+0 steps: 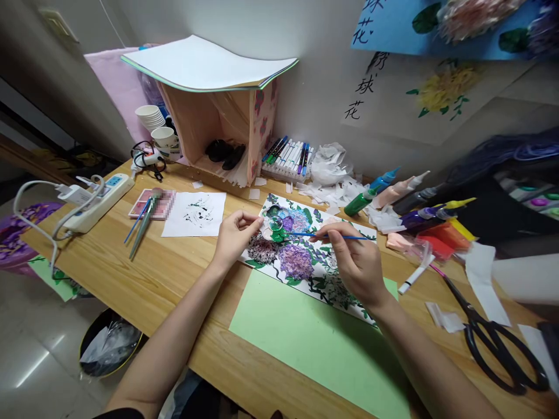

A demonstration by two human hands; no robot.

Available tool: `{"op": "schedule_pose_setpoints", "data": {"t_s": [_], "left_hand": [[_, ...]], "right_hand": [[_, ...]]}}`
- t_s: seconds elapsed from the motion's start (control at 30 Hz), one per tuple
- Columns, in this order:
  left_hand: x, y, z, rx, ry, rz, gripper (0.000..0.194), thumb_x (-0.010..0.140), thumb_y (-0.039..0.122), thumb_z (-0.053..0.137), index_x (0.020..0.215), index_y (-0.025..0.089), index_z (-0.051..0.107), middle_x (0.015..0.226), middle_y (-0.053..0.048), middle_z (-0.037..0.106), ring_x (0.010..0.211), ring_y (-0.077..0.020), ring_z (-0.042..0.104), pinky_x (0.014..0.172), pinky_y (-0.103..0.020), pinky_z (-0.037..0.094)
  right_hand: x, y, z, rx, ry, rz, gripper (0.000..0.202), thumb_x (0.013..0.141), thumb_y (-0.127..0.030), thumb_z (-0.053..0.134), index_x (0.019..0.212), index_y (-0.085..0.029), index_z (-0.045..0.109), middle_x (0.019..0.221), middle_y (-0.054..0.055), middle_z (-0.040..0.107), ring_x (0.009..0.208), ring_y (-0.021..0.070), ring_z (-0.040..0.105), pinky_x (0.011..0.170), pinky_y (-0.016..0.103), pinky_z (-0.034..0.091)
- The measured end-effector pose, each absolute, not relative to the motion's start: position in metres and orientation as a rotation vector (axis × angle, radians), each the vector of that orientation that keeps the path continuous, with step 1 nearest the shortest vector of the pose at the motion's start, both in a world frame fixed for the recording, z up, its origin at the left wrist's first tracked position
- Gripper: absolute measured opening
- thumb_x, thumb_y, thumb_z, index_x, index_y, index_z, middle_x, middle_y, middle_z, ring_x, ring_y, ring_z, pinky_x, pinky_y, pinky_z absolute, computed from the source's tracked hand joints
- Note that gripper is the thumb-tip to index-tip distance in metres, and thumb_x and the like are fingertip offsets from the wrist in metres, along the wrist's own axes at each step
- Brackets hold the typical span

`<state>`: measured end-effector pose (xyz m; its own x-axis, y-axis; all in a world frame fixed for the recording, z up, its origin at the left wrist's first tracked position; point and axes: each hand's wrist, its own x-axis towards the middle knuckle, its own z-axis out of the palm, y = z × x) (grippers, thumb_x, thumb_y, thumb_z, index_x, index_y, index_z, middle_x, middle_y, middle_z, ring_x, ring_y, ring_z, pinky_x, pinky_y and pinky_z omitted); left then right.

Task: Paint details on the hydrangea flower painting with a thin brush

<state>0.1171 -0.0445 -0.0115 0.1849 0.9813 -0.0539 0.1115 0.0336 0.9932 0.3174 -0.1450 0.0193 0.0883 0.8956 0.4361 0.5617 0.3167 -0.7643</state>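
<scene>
My left hand (237,234) pinches the edge of a small round paint palette (276,222) whose wells hold green, purple and other colours. A thin blue paintbrush (301,234) is gripped in my right hand (356,259), its tip at the green paint in the palette. Under the palette and both hands lies a white sheet with a flower picture (296,261), showing textured purple, blue and dark blooms with green leaves. That picture rests partly on a light green sheet (301,326). The palette covers part of the upper left of the picture.
Black-handled scissors (491,331) lie at the right. Paint bottles (360,201) stand behind the picture beside crumpled white paper (329,166). A paint-marked paper (194,214), brushes (146,224) and a power strip (100,203) are on the left. A pink box (262,131) stands behind.
</scene>
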Motion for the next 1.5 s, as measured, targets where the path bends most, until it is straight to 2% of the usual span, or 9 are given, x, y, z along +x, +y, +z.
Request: {"op": "schedule_pose_setpoints", "data": {"t_s": [0.3,0.57,0.93,1.5], "left_hand": [[0.114,-0.040,-0.014,1.271,1.172,1.024,0.031,0.066,0.041,0.075,0.074,0.014,0.061,0.067,-0.002,0.066,0.060,-0.0121,0.062,0.060,-0.023,0.052],[0.111,-0.036,-0.017,1.231,1.223,1.083,0.028,0.065,0.038,0.075,0.072,0.014,0.061,0.064,-0.002,0.066,0.057,-0.0119,0.062,0.054,-0.021,0.051],[0.112,-0.036,-0.016,1.234,1.228,1.079,0.027,0.066,0.037,0.074,0.073,0.014,0.062,0.065,-0.002,0.066,0.056,-0.0116,0.062,0.054,-0.021,0.051],[0.112,-0.036,-0.017,1.263,1.227,1.075,0.025,0.068,0.036,0.073,0.073,0.015,0.061,0.064,-0.001,0.066,0.056,-0.0118,0.062,0.053,-0.021,0.051]], "right_hand": [[0.316,-0.158,0.020,-1.232,-1.525,0.298,0.025,0.094,-0.024,0.039,0.084,-0.022,0.062,0.074,0.003,0.063,0.071,0.0160,0.059,0.065,0.032,0.046],[0.304,-0.166,0.004,-1.195,-1.806,0.377,0.024,0.092,-0.017,0.039,0.080,-0.021,0.060,0.069,0.002,0.065,0.066,0.0150,0.060,0.063,0.029,0.046],[0.302,-0.162,-0.004,-1.243,-1.878,0.356,0.023,0.092,-0.020,0.041,0.084,-0.020,0.062,0.073,0.004,0.066,0.069,0.0157,0.061,0.063,0.029,0.048],[0.302,-0.161,-0.001,-1.222,-1.909,0.310,0.020,0.092,-0.016,0.042,0.084,-0.019,0.061,0.072,0.004,0.065,0.068,0.0150,0.059,0.063,0.027,0.047]]}}
